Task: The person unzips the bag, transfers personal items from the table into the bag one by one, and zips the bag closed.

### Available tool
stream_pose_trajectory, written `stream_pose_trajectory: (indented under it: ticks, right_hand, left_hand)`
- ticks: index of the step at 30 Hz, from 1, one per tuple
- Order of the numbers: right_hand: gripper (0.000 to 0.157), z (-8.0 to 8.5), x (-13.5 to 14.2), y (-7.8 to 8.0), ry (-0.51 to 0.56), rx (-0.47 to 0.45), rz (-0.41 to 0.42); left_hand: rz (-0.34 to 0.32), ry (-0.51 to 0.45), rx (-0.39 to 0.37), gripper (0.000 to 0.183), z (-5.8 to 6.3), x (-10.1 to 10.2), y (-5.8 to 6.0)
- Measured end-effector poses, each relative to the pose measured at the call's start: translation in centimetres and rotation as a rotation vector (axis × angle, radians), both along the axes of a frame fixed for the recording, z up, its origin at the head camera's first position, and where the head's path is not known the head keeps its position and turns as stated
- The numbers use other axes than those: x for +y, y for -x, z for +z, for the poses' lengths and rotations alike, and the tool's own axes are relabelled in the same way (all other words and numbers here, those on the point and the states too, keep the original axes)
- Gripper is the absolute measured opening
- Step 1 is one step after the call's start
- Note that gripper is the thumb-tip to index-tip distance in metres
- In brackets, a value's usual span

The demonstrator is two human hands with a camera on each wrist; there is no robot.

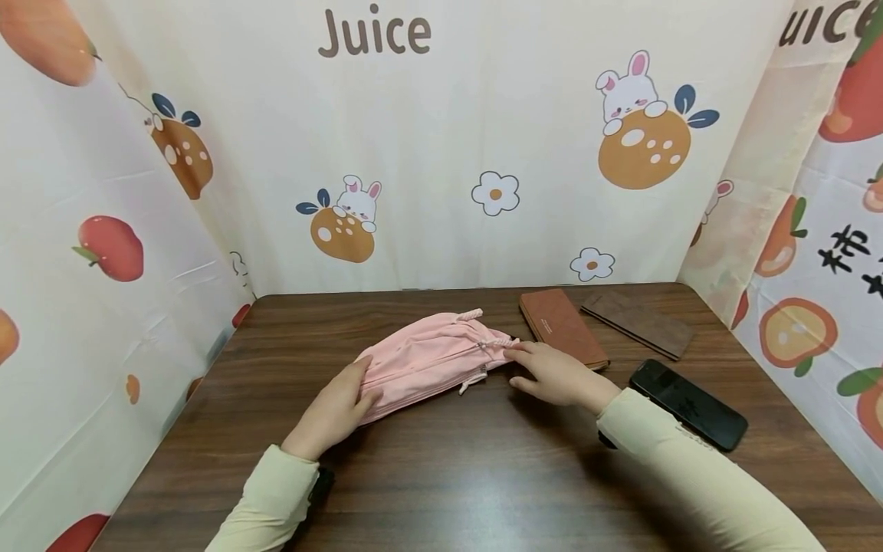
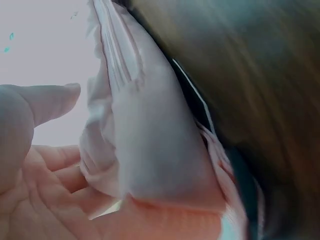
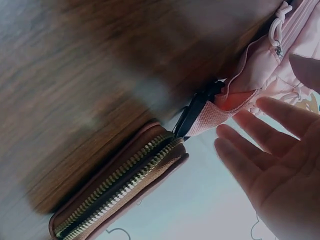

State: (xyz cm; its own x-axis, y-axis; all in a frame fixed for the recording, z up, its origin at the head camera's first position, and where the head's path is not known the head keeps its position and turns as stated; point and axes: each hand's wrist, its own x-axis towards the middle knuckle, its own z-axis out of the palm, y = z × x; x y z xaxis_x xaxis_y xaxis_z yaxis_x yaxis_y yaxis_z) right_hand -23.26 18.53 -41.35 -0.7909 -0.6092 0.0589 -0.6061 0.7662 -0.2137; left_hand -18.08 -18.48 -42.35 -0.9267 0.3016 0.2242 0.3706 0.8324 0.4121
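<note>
A pink fabric bag (image 1: pixel 428 360) with zips and pale cord pulls lies slantwise on the table. My left hand (image 1: pixel 334 406) touches its left end; in the left wrist view the thumb (image 2: pixel 55 102) stands apart from the cloth, and the fingers are partly hidden behind the bag (image 2: pixel 155 135). At the opposite end, my right hand (image 1: pixel 555 373) reaches over with fingers (image 3: pixel 265 135) fairly straight, close to the bag (image 3: pixel 255 75); contact is hard to tell. A black buckle (image 3: pixel 197 105) on a pink strap sticks out there.
Just beyond my right hand lies a brown zip wallet (image 1: pixel 562 326), its gold zip teeth (image 3: pixel 120 180) showing in the right wrist view. A darker brown wallet (image 1: pixel 641 322) and a black phone (image 1: pixel 690 404) lie farther right. Printed curtains (image 1: pixel 441 153) surround the table (image 1: pixel 469 475).
</note>
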Motion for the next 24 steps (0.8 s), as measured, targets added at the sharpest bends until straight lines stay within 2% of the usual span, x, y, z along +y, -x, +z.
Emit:
stream_pose_trajectory:
  ticks: [2, 7, 13, 16, 22, 24]
  right_hand:
    - [0.046, 0.1, -0.1, 0.2, 0.026, 0.022, 0.007]
    - [0.036, 0.2, -0.7, 0.6, 0.094, 0.085, 0.031]
    - [0.030, 0.1, -1.4, 1.0, 0.137, 0.130, 0.005]
    - [0.027, -0.1, -1.7, 1.2, 0.140, 0.144, -0.024]
    - [0.007, -0.3, -1.8, 1.6, 0.126, 0.169, -0.024]
    - [0.007, -0.4, -1.8, 1.8, 0.115, 0.184, -0.013]
  left_hand:
    - [0.006, -0.002, 0.042, 0.060, 0.1, 0.4, 0.0]
    - [-0.008, -0.054, 0.207, 0.056, 0.6, 1.9, -0.1]
    - [-0.115, -0.114, 0.369, 0.058, 0.6, 4.8, 0.1]
    - [-0.174, -0.120, 0.374, 0.057, 0.4, 6.4, 0.0]
    - [-0.256, -0.075, 0.270, 0.056, 0.3, 9.5, -0.2]
    - [-0.275, -0.051, 0.243, 0.054, 0.2, 10.3, -0.1]
